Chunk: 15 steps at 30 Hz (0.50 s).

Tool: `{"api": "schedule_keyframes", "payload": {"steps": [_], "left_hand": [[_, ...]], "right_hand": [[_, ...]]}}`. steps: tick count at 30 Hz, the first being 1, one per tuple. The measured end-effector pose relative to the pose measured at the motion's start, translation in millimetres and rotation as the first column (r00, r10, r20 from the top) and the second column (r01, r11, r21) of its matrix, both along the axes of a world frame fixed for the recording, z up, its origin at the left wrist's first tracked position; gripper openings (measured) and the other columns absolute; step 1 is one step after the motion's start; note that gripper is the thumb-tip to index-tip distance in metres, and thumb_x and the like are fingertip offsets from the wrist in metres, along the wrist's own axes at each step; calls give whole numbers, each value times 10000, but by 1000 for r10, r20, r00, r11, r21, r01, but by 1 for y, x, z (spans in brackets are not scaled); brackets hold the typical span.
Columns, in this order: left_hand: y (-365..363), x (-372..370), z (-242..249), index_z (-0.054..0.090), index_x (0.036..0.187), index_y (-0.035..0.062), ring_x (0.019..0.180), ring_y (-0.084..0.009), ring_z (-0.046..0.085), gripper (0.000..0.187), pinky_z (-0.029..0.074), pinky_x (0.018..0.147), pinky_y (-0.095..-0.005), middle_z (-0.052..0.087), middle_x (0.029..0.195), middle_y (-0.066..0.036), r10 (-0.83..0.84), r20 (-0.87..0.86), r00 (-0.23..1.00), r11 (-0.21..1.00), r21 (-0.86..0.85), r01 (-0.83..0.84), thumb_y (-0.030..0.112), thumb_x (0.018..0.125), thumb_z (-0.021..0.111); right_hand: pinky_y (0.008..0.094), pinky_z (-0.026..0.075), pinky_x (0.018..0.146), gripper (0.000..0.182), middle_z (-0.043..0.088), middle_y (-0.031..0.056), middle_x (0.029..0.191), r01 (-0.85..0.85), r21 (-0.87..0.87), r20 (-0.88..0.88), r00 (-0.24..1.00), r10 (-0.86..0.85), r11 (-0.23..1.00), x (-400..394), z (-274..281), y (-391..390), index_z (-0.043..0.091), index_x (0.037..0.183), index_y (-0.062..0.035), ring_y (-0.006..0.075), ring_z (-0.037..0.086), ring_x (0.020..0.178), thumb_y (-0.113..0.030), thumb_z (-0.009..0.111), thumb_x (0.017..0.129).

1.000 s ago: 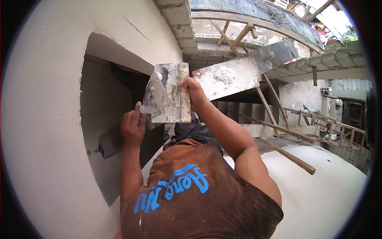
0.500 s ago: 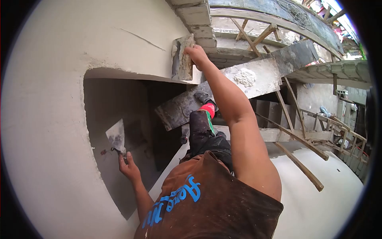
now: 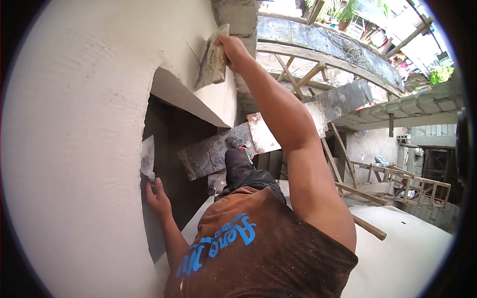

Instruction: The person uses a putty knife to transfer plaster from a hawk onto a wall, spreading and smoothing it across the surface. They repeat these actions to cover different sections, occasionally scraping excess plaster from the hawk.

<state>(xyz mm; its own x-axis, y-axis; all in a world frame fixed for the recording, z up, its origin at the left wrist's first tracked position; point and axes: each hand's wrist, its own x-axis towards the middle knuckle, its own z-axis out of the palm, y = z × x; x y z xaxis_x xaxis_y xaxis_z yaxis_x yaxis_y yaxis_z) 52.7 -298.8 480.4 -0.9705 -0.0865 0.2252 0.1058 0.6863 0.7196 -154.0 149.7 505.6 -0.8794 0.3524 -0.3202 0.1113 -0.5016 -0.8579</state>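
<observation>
High on the pale plastered wall (image 3: 74,124), my right hand (image 3: 232,48) grips a plaster-stained rectangular float (image 3: 214,62). The float is tilted, its blade close against the wall above the corner of a dark opening (image 3: 174,116). Lower down at the left, my left hand (image 3: 159,198) is wrapped round the handle of a putty knife (image 3: 148,154). Its broad, smeared blade points up beside the opening's left edge.
Scaffold planks (image 3: 213,149) run below, with my foot on one. A plaster-covered board (image 3: 262,134) lies partly behind my right arm. Wooden props (image 3: 343,154), a block wall (image 3: 412,107) and a wooden frame (image 3: 422,191) stand at the right.
My view has turned, and the opening appears further right. The float has shifted up and left and tilted more. My left hand still holds the putty knife, its blade turned more edge-on.
</observation>
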Motion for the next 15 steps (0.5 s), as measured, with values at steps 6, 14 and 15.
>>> {"api": "schedule_keyframes", "payload": {"steps": [6, 14, 15], "left_hand": [[14, 8, -3, 610, 1243, -77, 978, -288, 664, 471, 501, 883, -359, 703, 1083, -215, 15, -14, 1000, 997, -72, -16, 312, 980, 642], [50, 14, 23, 642, 990, 4, 538, -105, 523, 374, 435, 509, -287, 634, 786, -43, -123, 367, 922, 989, 122, 84, 368, 1014, 554], [61, 15, 34, 629, 978, 23, 534, -86, 506, 336, 406, 477, -265, 597, 751, -24, -251, 400, 881, 937, 327, 119, 349, 1014, 556]], "right_hand": [[370, 542, 618, 277, 609, 127, 796, 35, 58, -219, 976, -21, 998, 1, 136, 2, 635, 918, 24, 233, 621, 640, -225, 664, 799], [317, 520, 674, 242, 631, 79, 810, 65, 508, -364, 920, 146, 859, 84, 201, 17, 667, 984, 11, 172, 601, 686, -196, 649, 859], [340, 551, 710, 302, 656, 121, 868, 137, 459, -497, 858, 126, 878, 87, 176, 16, 659, 993, 23, 187, 650, 743, -215, 724, 819]]}}
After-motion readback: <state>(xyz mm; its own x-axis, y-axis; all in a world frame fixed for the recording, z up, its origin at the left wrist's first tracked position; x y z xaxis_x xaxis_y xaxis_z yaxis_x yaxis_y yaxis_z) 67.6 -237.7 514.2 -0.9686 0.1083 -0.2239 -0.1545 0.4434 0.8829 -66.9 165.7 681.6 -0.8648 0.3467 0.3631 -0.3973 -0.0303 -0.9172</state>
